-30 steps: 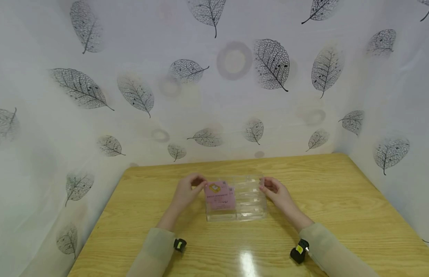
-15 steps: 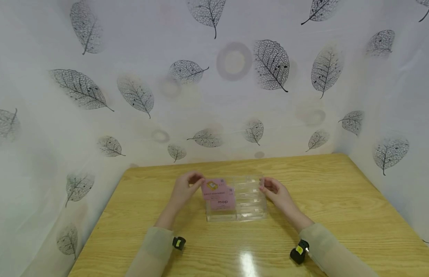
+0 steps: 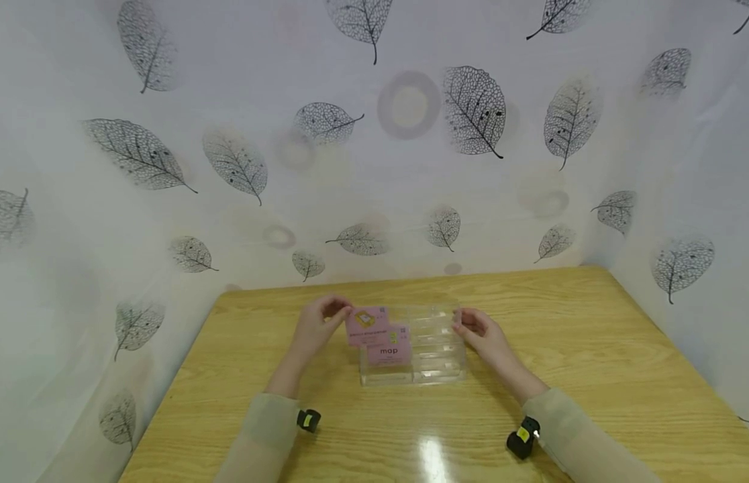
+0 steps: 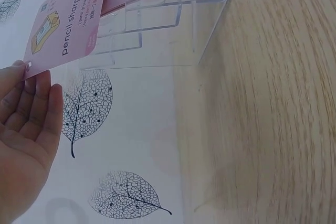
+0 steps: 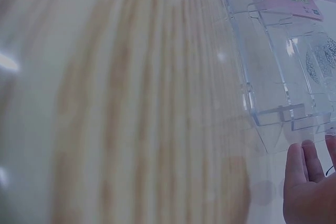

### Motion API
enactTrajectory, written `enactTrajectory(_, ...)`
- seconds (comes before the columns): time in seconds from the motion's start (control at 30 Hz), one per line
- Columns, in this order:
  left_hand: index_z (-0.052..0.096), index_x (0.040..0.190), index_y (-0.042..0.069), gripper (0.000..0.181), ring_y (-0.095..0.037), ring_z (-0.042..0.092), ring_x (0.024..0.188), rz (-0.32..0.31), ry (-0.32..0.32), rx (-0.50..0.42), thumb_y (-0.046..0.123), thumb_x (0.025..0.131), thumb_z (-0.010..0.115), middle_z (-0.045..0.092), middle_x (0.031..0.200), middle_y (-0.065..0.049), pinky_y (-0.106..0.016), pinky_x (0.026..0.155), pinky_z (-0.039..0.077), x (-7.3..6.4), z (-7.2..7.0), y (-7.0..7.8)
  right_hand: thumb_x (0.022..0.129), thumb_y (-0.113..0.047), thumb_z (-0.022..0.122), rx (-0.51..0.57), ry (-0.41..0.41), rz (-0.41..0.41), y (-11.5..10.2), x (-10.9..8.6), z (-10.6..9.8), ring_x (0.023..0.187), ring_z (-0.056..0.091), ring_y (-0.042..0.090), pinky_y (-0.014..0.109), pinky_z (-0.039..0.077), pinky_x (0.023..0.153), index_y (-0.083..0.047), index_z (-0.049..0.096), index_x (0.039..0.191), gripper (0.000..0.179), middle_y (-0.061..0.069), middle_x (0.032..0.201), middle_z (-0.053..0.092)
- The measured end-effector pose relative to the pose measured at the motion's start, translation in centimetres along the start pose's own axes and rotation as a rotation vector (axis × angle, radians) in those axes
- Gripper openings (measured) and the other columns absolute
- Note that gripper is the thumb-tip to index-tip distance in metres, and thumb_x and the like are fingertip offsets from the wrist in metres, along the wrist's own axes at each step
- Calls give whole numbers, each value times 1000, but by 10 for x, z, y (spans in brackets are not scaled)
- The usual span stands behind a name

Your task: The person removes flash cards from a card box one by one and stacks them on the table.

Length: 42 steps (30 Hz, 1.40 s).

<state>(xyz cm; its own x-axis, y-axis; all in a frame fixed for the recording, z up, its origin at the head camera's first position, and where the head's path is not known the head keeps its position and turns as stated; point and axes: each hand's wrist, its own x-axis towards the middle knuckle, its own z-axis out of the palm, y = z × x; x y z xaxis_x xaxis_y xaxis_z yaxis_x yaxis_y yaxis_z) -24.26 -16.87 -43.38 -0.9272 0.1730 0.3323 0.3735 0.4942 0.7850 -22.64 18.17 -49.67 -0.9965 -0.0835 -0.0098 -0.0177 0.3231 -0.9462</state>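
My left hand (image 3: 314, 329) pinches a corner of a pink pencil sharpener flashcard (image 3: 367, 326), printed with a yellow sharpener. In the left wrist view that flashcard (image 4: 67, 22) is held by thumb and fingers, tilted. Its lower right part overlaps a pink "map" flashcard (image 3: 389, 353), which stands in the left half of a clear tiered card rack (image 3: 437, 349). At the rack's right side my right hand (image 3: 484, 337) grips the edge between thumb and fingers. The right wrist view has the fingers (image 5: 295, 163) at the rack's clear end, the thumb not plainly visible.
The rack stands on a wood-grain table (image 3: 374, 436), its right-hand tiers holding no cards. Behind the table hangs a white curtain (image 3: 386, 174) with a leaf pattern, which also runs along both sides.
My left hand has moved left and slightly away, drawing the pencil sharpener flashcard off the map flashcard, whose word now shows plainly. The right hand and rack have stayed put.
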Motion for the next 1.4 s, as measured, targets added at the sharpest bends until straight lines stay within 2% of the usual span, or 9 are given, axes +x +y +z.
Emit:
enactTrajectory(0.3,73,110,-2,13,-24,73,95,21,14,-15,5,99,72,78,104,-17,-18,87,57,0,-7,-2,109,-23,62,26,-4,7,0,1,0,130,59,31,8,48,90,4,49,151,51,26,145,58)
enactTrajectory(0.47,72,112,-3,15,-23,73,97,1,30,-23,6,100,71,78,107,-18,-16,88,56,-2,-11,-3,109,-23,63,16,-10,-1,1,2,0,133,58,36,9,49,90,4,48,151,52,26,145,58)
enactTrajectory(0.63,73,111,-2,14,-19,72,97,-29,49,-24,5,99,72,78,107,-18,-14,87,56,-5,-15,-4,109,-23,63,11,-10,-9,2,2,0,131,60,35,9,49,90,5,49,150,52,27,144,60)
enactTrajectory(0.93,73,113,-2,16,-29,74,103,-72,76,7,5,99,72,78,110,-19,-19,92,59,-9,-24,-7,108,-22,64,20,-1,-19,1,2,1,129,60,33,8,48,91,5,50,149,51,27,143,60)
enactTrajectory(1.2,71,115,-3,17,-8,69,101,-132,81,-42,6,101,70,76,115,-20,-11,91,54,-15,-33,-16,109,-22,63,17,-5,-25,1,1,0,132,59,37,8,48,91,5,49,150,51,27,144,59)
enactTrajectory(1.4,69,119,-4,19,-10,68,105,-159,67,-47,6,103,67,75,117,-18,-10,92,54,-20,-39,-26,109,-21,63,24,-3,-25,0,0,1,131,59,37,8,48,90,6,49,149,50,28,143,60)
